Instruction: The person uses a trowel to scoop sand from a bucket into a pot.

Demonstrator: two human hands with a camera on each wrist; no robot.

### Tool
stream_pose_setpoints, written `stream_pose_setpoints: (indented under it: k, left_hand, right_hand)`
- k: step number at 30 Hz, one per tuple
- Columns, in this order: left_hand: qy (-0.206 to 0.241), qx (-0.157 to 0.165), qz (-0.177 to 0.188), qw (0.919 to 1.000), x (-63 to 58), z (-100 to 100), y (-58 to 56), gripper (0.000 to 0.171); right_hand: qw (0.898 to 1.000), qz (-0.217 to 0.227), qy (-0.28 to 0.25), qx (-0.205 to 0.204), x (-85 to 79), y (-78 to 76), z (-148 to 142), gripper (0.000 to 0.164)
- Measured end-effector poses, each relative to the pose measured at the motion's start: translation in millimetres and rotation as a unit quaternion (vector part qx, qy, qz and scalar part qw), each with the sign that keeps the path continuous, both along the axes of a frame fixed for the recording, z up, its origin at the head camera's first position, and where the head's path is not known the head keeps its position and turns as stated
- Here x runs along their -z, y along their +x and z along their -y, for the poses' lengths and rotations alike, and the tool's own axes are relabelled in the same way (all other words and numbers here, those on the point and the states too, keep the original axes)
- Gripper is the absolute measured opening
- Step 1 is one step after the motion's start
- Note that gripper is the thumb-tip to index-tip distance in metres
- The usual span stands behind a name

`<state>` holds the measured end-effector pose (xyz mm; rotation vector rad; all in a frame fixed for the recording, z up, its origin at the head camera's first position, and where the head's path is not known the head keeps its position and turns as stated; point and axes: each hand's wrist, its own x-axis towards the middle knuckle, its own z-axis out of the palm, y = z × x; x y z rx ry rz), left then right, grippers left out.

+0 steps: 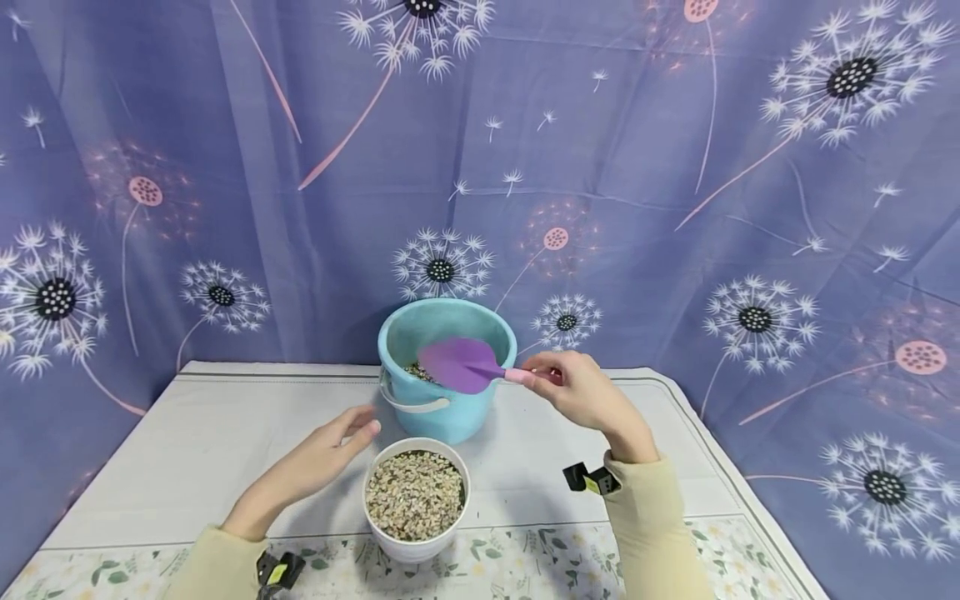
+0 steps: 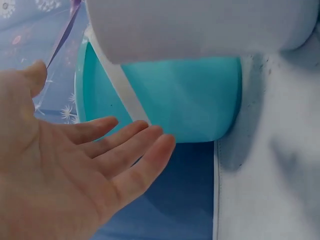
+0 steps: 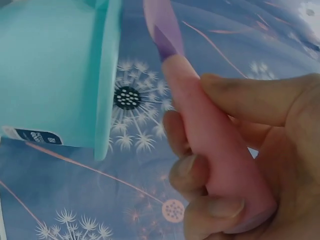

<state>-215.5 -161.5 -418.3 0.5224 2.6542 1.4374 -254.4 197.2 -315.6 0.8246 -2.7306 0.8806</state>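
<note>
Trowel held over the bucket, filled pot near at hand

At the centre of the frame, a purple trowel (image 1: 463,364) with a pink handle spans the front rim of a teal bucket (image 1: 457,423), its blade over the mouth. The right hand (image 1: 581,392), right of centre, grips the handle: fingers curl round it and the thumb lies along it, probably for control of the blade's tilt. Holding it by the handle keeps the knuckles outside the rim. Whether the blade touches the rim, I cannot tell.

The left hand (image 1: 318,454), lower left of centre, holds nothing; its fingers are extended and apart. Its place beside both vessels seems to suit steadying either one.

The white pot (image 1: 415,553), at bottom centre, stands upright before the bucket, full of speckled granular mix (image 1: 416,496); such nearness likely keeps any spill short. Similar grains (image 1: 420,372) show inside the bucket. Its white bail (image 1: 420,407) hangs down in front, leaving the mouth unobstructed by it.
</note>
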Motion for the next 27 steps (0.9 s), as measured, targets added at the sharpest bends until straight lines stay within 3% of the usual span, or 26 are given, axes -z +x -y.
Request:
stream_pose_setpoints:
  k: [8,17,21,27]
  left_hand:
    - [-0.017,-0.042,-0.051,0.9977,-6.2,0.0,-41.7,0.058]
    - [-0.029,-0.085,-0.06,0.9941,-20.6,-1.0,-85.0,0.059]
    - [-0.036,-0.102,-0.044,0.9932,-26.5,-0.9,-99.1,0.061]
    - [-0.017,-0.112,0.017,0.9934,-32.9,-2.4,-115.5,0.06]
  right_hand:
    - [0.999,0.004,0.038,0.007,-13.2,-27.3,10.3,0.027]
    - [0.993,0.014,0.096,0.07,-8.8,-57.7,18.3,0.037]
    - [0.988,0.009,0.132,0.074,-5.1,-67.9,24.9,0.034]
    - [0.981,0.013,0.17,0.088,-3.0,-77.8,35.9,0.031]
